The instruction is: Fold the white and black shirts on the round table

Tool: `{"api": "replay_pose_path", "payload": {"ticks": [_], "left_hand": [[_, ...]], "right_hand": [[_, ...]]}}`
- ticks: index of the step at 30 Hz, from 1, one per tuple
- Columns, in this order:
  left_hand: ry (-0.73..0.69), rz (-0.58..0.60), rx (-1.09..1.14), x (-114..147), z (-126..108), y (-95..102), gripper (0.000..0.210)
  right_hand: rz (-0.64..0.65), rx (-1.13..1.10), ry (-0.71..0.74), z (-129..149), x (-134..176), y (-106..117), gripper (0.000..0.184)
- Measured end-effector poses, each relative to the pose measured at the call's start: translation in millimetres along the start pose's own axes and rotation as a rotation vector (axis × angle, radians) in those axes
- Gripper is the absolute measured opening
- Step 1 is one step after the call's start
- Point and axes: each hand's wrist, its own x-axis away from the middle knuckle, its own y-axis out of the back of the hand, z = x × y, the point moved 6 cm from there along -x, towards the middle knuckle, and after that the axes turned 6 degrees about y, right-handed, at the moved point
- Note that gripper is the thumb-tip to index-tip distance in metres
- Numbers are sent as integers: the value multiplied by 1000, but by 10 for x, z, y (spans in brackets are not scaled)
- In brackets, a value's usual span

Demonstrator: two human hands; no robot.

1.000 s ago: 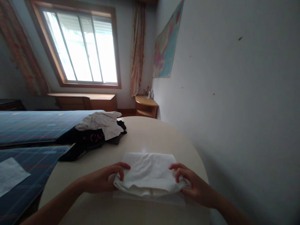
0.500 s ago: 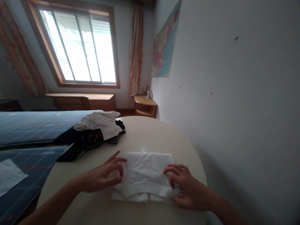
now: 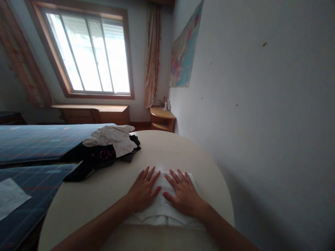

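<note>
On the near part of the round table (image 3: 183,150), we are pressing both hands flat, fingers spread, side by side on the folded white cloth (image 3: 164,212), its long axis running left to right. Left hand (image 3: 143,190) and right hand (image 3: 183,195) are resting equally on it; half a second ago they were pinching its left and right ends, and now they have come together at the middle.

Soft white cloth (image 3: 162,212) lies on a smooth, faintly glossy table (image 3: 183,153).

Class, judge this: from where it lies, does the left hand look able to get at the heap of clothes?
Probably yes. The left hand lies flat on the folded white cloth; bare table lies between it and the heap of clothes.
</note>
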Motion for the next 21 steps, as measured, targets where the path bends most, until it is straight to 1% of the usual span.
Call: {"api": "replay_pose_path", "payload": {"ticks": [3,6,9,12,16,19,21], "left_hand": [[15,8,-11,9,35,-14,60],[29,17,-19,10,18,-16,61],[39,9,-29,2,-5,-10,64],[57,18,-41,-17,14,-6,64],[176,25,-76,-50,180,13,61],[253,38,-55,-65,311,12,61],[268,43,-10,-73,356,2,61]], "right_hand": [[-7,5,-34,3,36,4,75],[-10,17,-65,65,54,37,76],[-5,-4,1,184,84,23,81],[40,-45,46,242,136,-47,87],[51,-64,45,228,170,-82,88],[32,-56,30,243,166,-33,88],[11,-56,83,324,169,22,87]]}}
